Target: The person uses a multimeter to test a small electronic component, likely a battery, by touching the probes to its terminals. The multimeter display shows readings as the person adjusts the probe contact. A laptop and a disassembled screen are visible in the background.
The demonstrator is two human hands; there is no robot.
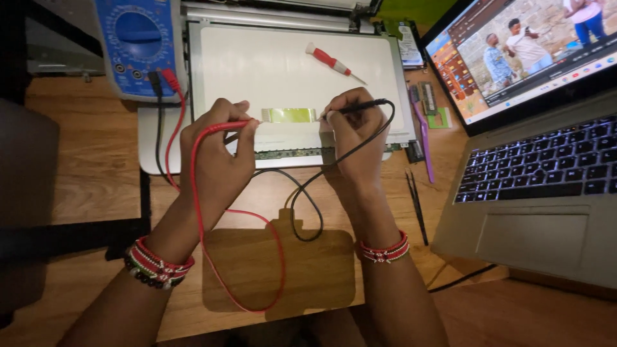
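Pinching the red probe [225, 126], the left hand [215, 160] touches one end of a thin, fragile flat ribbon cable [289, 115] lying between both hands; the right hand [350, 138] grips the black probe [363, 106] by its stiff insulated shaft.

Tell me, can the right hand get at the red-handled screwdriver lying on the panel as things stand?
Probably yes. The screwdriver lies in the open on the white panel just beyond the right hand, nothing between. But that hand is holding the black probe, so it is not free.
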